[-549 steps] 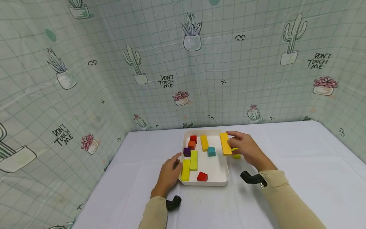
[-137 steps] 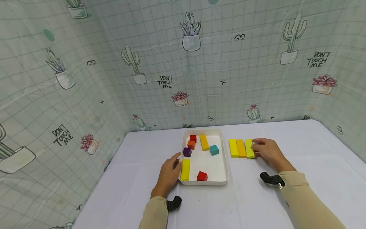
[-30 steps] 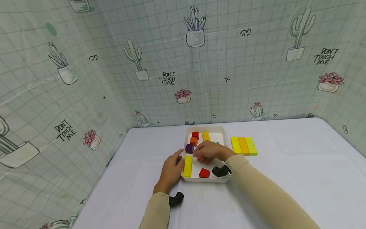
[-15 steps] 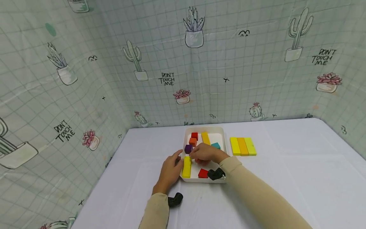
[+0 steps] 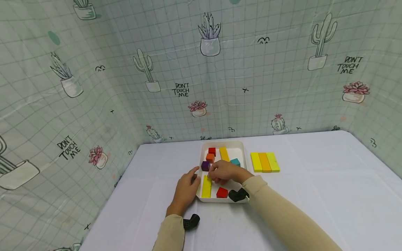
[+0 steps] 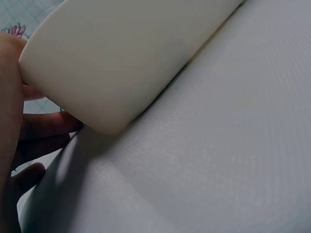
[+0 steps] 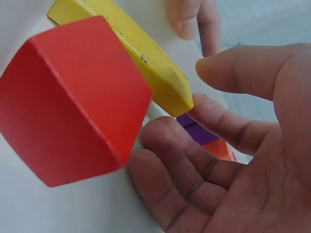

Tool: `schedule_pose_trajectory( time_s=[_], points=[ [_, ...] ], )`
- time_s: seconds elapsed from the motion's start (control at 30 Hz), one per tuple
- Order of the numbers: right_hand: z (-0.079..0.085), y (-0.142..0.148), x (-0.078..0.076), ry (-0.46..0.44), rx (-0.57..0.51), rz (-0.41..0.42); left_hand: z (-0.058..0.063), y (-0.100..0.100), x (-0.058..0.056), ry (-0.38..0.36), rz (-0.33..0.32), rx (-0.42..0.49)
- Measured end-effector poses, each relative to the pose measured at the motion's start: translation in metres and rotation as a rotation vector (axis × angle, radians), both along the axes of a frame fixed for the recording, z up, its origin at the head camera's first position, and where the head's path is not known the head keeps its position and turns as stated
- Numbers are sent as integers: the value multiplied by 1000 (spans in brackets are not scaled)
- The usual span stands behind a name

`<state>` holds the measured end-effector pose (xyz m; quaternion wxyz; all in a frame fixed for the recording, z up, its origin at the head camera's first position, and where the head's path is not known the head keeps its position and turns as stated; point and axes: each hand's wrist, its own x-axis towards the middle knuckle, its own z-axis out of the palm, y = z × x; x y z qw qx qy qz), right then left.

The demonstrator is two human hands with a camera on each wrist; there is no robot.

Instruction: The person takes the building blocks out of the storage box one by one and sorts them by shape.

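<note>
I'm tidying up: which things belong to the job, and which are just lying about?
Likely in the job:
yellow bar at the right hand
tray the left hand touches
three bars lined up outside
amber bar inside

Probably just lying about:
two red blocks
orange cube
purple cube
teal cube

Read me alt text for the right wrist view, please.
The right hand is at one end of a yellow block in a white tray, one fingertip seemingly touching it. A red block looms in front; a purple block and orange block sit partly hidden behind.
</note>
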<state>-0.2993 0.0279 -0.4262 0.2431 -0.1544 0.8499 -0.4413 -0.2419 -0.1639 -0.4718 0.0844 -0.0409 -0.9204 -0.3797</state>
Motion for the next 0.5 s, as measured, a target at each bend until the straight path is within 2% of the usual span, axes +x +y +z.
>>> schedule_pose_trajectory(
  time_s=[0.27, 0.5],
  points=[
    [2, 1, 1, -17, -58, 16, 1, 0, 0, -12, 8, -4],
    [2, -1, 0, 1, -57, 21, 0, 1, -1, -21, 7, 3]
  ],
)
